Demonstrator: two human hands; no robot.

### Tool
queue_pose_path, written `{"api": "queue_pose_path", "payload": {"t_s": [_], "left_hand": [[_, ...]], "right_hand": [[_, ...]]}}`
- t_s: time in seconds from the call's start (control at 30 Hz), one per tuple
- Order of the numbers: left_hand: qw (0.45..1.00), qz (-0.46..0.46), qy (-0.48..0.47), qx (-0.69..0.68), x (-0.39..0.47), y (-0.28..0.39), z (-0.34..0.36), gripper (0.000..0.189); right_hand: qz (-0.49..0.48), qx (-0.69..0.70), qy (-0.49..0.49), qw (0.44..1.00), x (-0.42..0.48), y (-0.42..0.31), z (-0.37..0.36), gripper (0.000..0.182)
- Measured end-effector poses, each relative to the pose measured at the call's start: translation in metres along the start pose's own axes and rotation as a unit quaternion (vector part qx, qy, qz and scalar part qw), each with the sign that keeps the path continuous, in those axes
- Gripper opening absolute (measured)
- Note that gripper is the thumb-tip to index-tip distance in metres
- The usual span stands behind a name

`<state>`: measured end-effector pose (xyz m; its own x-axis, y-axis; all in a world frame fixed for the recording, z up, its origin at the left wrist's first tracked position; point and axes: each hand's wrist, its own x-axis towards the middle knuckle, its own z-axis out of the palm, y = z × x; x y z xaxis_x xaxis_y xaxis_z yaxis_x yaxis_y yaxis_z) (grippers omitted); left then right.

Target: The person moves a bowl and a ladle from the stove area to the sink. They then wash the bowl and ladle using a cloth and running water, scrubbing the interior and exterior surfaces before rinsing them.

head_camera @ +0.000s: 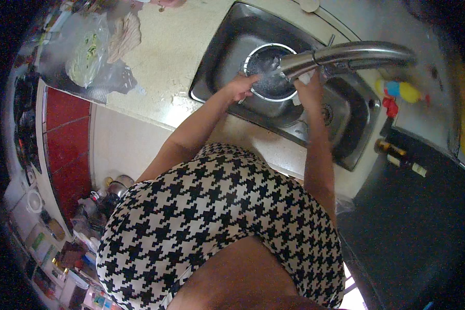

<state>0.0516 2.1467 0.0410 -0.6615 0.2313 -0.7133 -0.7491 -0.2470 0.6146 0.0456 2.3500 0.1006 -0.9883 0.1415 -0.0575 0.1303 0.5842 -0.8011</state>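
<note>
A round metal pot (255,62) with a bright rim sits in the left basin of a stainless-steel double sink (224,50). Water runs into it from the curved metal faucet (348,52), and the surface inside looks rippled. My left hand (241,88) grips the pot's near left rim, thumb over the edge. On the pot's right side is my right hand (310,93), closed around a white, cloth-like item (297,100) against the pot. The faucet head hides part of the pot's right rim and some of the right fingers.
Left on the pale counter (166,50) lie a clear plastic bag (87,58) with greenish food and a crumpled beige cloth (126,37). Right of the sink are a yellow bottle (407,92), a red item (390,107) and a dark bottle (399,155) by a black surface (407,209).
</note>
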Motion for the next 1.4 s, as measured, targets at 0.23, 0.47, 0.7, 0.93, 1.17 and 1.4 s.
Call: {"api": "queue_pose_path", "payload": {"t_s": [0.23,0.47,0.7,0.93,1.17,1.4], "left_hand": [[0.998,-0.026,0.062,-0.014,0.012,-0.002,-0.025,0.038],[0.995,-0.004,-0.094,0.014,-0.004,-0.002,-0.011,0.039],[0.988,0.023,-0.032,0.151,-0.001,0.0,0.006,0.042],[0.933,0.187,0.177,0.249,-0.003,-0.023,-0.004,0.045],[0.9,0.213,0.244,0.293,0.015,-0.026,-0.016,0.029],[0.993,-0.046,-0.032,-0.101,0.038,-0.049,-0.014,0.013]], "right_hand": [[0.051,-0.141,0.028,0.988,-0.018,-0.042,0.0,0.068],[-0.105,-0.322,0.145,0.93,-0.017,-0.015,-0.011,0.066],[0.037,-0.216,0.09,0.972,-0.026,-0.024,-0.007,0.063],[0.113,-0.024,0.086,0.99,-0.033,0.004,0.012,0.058],[0.106,0.031,-0.009,0.994,-0.033,-0.032,0.015,0.056],[-0.157,-0.121,0.005,0.98,-0.053,-0.05,0.034,0.054]]}}
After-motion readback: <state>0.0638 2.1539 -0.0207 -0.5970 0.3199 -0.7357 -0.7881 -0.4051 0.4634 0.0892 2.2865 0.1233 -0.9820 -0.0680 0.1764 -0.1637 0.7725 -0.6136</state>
